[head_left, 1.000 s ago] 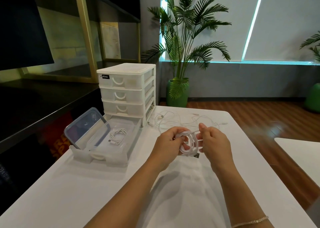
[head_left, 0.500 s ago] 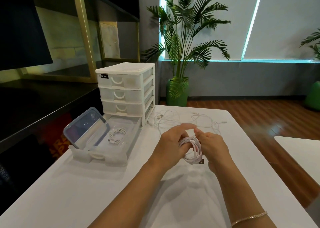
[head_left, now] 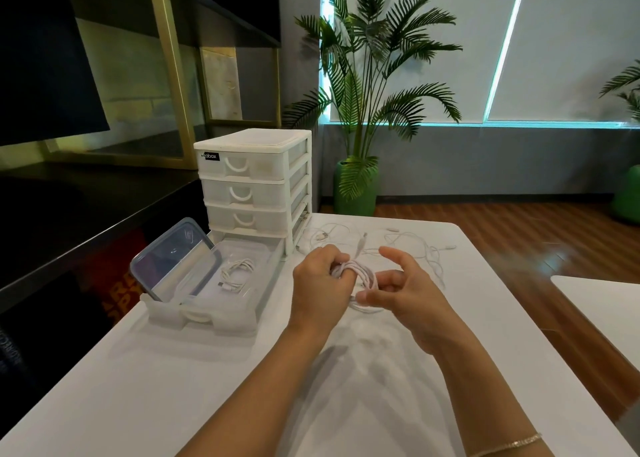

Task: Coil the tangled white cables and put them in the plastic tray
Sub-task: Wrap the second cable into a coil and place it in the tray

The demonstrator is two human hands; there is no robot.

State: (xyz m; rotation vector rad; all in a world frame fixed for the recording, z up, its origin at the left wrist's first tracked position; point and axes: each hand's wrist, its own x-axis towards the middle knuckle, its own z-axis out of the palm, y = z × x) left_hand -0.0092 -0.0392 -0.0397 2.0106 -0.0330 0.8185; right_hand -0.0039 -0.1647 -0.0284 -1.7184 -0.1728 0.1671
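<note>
My left hand (head_left: 320, 285) is shut on a coiled white cable (head_left: 362, 276), held just above the white table. My right hand (head_left: 403, 288) pinches the coil's right side with thumb and bent fingers, the index finger lifted free. One plug end of the cable sticks up behind the coil. The pulled-out plastic tray (head_left: 221, 312) lies to the left and holds one coiled white cable (head_left: 236, 273). More tangled white cables (head_left: 415, 248) lie loose on the table beyond my hands.
A white drawer unit (head_left: 254, 182) stands behind the tray, which is its bottom drawer. A clear lid (head_left: 175, 259) leans in the tray's left end. The table's right edge (head_left: 519, 318) drops to wooden floor. A second white table (head_left: 602, 300) is at the right.
Both hands have shifted slightly left with the coil. My right hand has loosened from a full grip and its index finger has lifted. The cable's plug end now points up behind the coil.
</note>
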